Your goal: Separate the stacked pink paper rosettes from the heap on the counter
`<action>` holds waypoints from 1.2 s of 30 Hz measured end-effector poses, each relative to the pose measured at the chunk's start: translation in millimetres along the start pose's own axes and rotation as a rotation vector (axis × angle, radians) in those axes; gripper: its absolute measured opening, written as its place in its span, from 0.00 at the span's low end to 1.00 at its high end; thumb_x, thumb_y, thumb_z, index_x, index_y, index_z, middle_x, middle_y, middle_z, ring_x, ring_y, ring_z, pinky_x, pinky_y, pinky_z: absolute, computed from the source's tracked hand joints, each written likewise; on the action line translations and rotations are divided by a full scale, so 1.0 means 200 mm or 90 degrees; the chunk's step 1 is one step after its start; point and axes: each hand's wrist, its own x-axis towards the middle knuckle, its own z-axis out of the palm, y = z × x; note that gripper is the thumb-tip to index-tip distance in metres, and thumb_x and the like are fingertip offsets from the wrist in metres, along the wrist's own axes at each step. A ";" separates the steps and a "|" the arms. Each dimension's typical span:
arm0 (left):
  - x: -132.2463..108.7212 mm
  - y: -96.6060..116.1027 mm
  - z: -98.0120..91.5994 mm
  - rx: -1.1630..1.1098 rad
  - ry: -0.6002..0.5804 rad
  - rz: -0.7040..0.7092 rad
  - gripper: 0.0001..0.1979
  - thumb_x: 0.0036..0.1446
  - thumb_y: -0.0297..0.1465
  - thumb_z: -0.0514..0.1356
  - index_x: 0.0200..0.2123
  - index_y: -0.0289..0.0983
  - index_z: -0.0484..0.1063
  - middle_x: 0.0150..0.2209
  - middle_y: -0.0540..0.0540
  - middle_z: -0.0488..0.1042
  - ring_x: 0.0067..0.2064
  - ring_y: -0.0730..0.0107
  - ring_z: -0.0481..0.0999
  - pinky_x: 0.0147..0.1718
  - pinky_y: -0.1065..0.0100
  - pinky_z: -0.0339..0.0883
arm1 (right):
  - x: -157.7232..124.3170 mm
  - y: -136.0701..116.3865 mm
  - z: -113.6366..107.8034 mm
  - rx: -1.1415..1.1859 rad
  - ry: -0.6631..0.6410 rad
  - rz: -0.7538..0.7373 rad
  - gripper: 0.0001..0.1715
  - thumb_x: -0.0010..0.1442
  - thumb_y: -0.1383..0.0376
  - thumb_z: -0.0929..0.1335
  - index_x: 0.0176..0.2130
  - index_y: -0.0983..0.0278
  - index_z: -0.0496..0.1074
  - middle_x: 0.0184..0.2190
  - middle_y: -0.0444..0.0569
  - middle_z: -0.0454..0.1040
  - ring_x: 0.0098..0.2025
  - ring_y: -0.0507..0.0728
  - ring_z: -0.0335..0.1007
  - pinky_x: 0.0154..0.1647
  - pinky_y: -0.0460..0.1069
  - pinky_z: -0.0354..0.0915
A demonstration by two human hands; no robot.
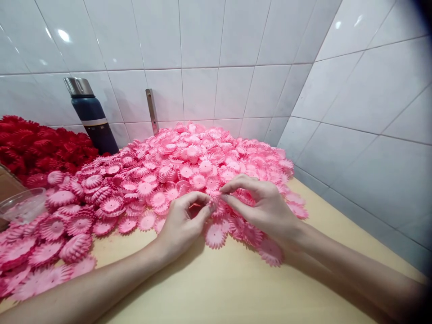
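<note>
A large heap of pink scalloped petal discs (pixel 192 150) covers the back of the table, each with a small hole at its centre. Over the heap's front edge, my left hand (pixel 185 221) has its thumb and index finger pinched at the rim of a pink petal disc (pixel 218 208). My right hand (pixel 261 202) comes in from the right, thumb and index fingertips close together at the same spot. Whatever sits between the right fingertips is too small to make out. Loose discs (pixel 216 236) lie just below the hands.
Red petal pieces (pixel 40 144) are piled at the far left. A dark blue bottle (pixel 92 117) with a steel cap stands behind the heap. A clear plastic bowl (pixel 25 207) and a cardboard edge (pixel 10 182) sit at left. Tiled walls (pixel 202 40) bound the table (pixel 202 292).
</note>
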 end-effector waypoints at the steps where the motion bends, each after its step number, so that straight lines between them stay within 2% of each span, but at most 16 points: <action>1: 0.00 0.00 0.00 0.005 0.003 -0.001 0.10 0.58 0.35 0.60 0.32 0.34 0.72 0.29 0.48 0.72 0.29 0.73 0.69 0.28 0.73 0.63 | 0.00 0.00 0.00 0.009 0.003 0.003 0.04 0.57 0.69 0.69 0.35 0.63 0.74 0.32 0.49 0.76 0.36 0.56 0.74 0.38 0.54 0.72; 8: 0.00 0.01 -0.01 0.055 0.041 -0.003 0.15 0.60 0.38 0.57 0.25 0.33 0.70 0.23 0.50 0.68 0.26 0.74 0.67 0.26 0.73 0.62 | -0.01 -0.01 0.01 0.057 0.007 -0.059 0.05 0.57 0.71 0.69 0.37 0.64 0.73 0.32 0.48 0.75 0.35 0.54 0.72 0.37 0.52 0.71; 12: 0.00 0.01 -0.01 0.028 0.025 -0.001 0.13 0.58 0.37 0.59 0.27 0.32 0.72 0.24 0.49 0.71 0.26 0.74 0.69 0.26 0.73 0.63 | -0.01 -0.03 0.00 0.014 0.006 -0.095 0.05 0.55 0.67 0.72 0.35 0.63 0.75 0.31 0.48 0.76 0.35 0.56 0.71 0.38 0.55 0.69; 17: 0.00 0.01 -0.01 -0.016 0.001 0.001 0.13 0.58 0.38 0.60 0.30 0.33 0.73 0.27 0.48 0.72 0.27 0.75 0.69 0.25 0.74 0.64 | 0.00 -0.03 0.00 -0.004 -0.066 -0.064 0.02 0.55 0.66 0.72 0.33 0.61 0.77 0.29 0.47 0.78 0.33 0.57 0.70 0.36 0.56 0.68; 22: -0.01 0.00 -0.01 -0.021 0.001 -0.012 0.12 0.56 0.38 0.62 0.31 0.33 0.74 0.28 0.48 0.73 0.28 0.74 0.70 0.26 0.74 0.65 | 0.00 -0.01 0.00 0.006 -0.070 -0.067 0.05 0.57 0.69 0.70 0.34 0.61 0.77 0.28 0.47 0.78 0.32 0.56 0.70 0.34 0.55 0.68; 26: -0.01 0.01 -0.01 -0.010 0.004 -0.010 0.10 0.54 0.36 0.64 0.30 0.33 0.74 0.27 0.48 0.74 0.28 0.74 0.70 0.26 0.74 0.64 | 0.00 -0.01 0.01 -0.038 -0.070 -0.080 0.07 0.58 0.71 0.68 0.33 0.61 0.76 0.28 0.47 0.78 0.33 0.57 0.70 0.37 0.56 0.68; 29: 0.00 0.02 0.00 -0.012 0.002 -0.003 0.09 0.53 0.35 0.64 0.31 0.33 0.75 0.29 0.47 0.74 0.29 0.73 0.71 0.27 0.73 0.65 | 0.00 -0.01 0.00 -0.035 -0.078 -0.052 0.07 0.60 0.70 0.66 0.33 0.62 0.74 0.31 0.48 0.77 0.35 0.56 0.71 0.38 0.56 0.69; 31: -0.01 0.03 0.00 -0.013 0.002 0.002 0.10 0.54 0.35 0.64 0.32 0.33 0.74 0.29 0.47 0.74 0.29 0.73 0.71 0.27 0.73 0.65 | 0.00 -0.02 -0.01 -0.006 -0.077 -0.008 0.05 0.61 0.68 0.66 0.38 0.62 0.73 0.36 0.49 0.77 0.39 0.56 0.72 0.41 0.55 0.70; 33: -0.01 0.03 0.00 -0.010 0.003 -0.002 0.10 0.54 0.36 0.63 0.31 0.33 0.74 0.29 0.47 0.74 0.29 0.73 0.71 0.28 0.73 0.65 | 0.00 -0.03 -0.01 0.037 -0.075 0.045 0.10 0.60 0.66 0.68 0.44 0.61 0.71 0.40 0.49 0.76 0.43 0.56 0.73 0.45 0.54 0.70; 36: -0.01 0.03 0.00 0.005 0.006 -0.013 0.10 0.55 0.36 0.62 0.31 0.33 0.73 0.28 0.47 0.73 0.30 0.72 0.71 0.29 0.72 0.66 | 0.00 -0.03 -0.01 0.083 -0.075 0.100 0.09 0.59 0.65 0.69 0.42 0.62 0.73 0.37 0.48 0.77 0.41 0.56 0.75 0.43 0.52 0.72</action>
